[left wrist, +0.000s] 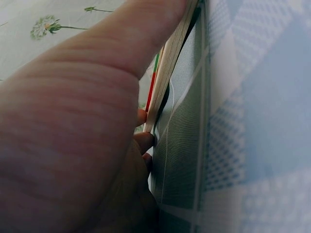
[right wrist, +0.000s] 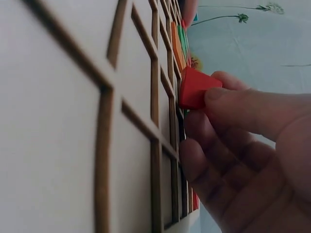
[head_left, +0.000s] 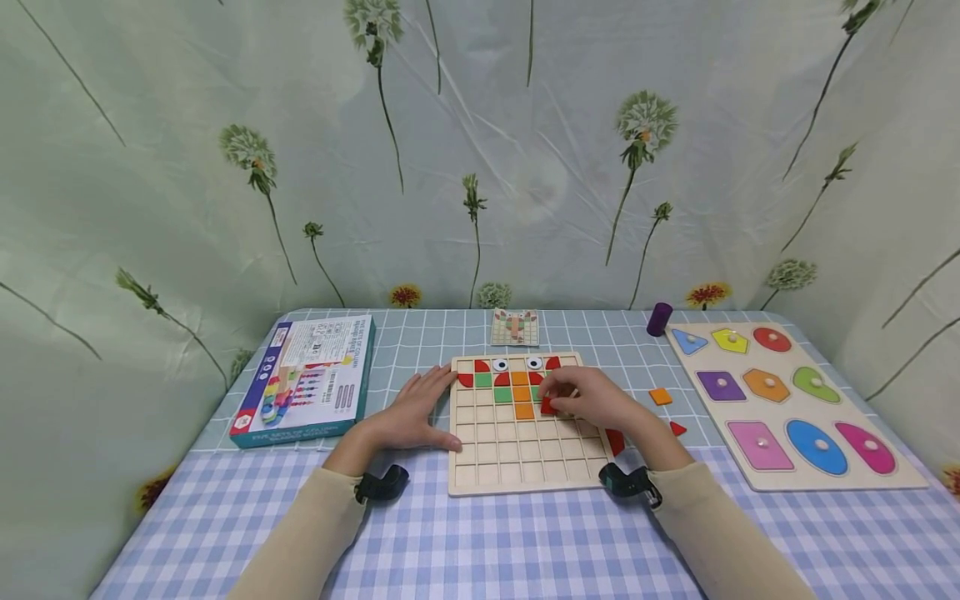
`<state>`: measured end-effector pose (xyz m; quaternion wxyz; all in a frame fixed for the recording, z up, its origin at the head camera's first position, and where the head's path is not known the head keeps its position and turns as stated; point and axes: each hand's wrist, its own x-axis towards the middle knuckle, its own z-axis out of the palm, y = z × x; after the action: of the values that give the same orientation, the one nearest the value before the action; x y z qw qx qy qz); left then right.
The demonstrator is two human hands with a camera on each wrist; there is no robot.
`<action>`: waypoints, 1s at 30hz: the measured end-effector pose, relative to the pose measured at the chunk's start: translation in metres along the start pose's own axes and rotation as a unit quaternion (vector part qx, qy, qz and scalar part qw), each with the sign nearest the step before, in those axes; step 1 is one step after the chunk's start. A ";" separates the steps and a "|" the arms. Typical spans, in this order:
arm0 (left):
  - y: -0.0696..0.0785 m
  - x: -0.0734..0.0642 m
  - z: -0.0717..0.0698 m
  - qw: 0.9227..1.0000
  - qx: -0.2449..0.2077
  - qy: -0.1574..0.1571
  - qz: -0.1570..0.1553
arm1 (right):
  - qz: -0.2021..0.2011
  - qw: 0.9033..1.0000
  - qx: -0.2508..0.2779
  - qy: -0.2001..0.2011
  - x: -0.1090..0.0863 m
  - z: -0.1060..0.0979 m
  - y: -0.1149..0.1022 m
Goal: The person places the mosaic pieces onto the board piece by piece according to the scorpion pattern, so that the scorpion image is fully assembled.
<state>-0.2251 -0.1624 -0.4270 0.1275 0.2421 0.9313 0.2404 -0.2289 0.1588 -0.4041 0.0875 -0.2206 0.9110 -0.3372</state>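
Apparently a tile is being placed: the right hand (head_left: 596, 398) pinches a red tile (right wrist: 196, 90) between thumb and fingers at the grid board (head_left: 495, 475), just beside the orange tiles (head_left: 522, 394). Next, it likely needs squaring to the grid and letting go. The left hand (head_left: 411, 421), fingers extended, touches the board's left edge.

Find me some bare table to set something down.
Bare cloth: below the grid board, between the sleeves; also between the box and the small card. Crowded: between the grid board and shape puzzle, with loose pieces and the right forearm.
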 end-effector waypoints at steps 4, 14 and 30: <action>0.001 -0.001 -0.001 1.000 -0.002 -0.001 0.002 | -0.011 1.000 -0.004 0.005 0.000 0.002 -0.001; 0.000 0.001 0.000 1.000 0.002 0.000 0.000 | -0.027 1.000 -0.003 0.011 0.001 0.007 0.000; -0.001 0.001 0.000 1.000 0.002 0.001 0.001 | -0.017 1.000 -0.007 0.007 0.003 0.011 -0.002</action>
<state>-0.2261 -0.1626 -0.4280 0.1261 0.2427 0.9318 0.2387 -0.2277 0.1495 -0.4108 0.0736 -0.2347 0.9101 -0.3336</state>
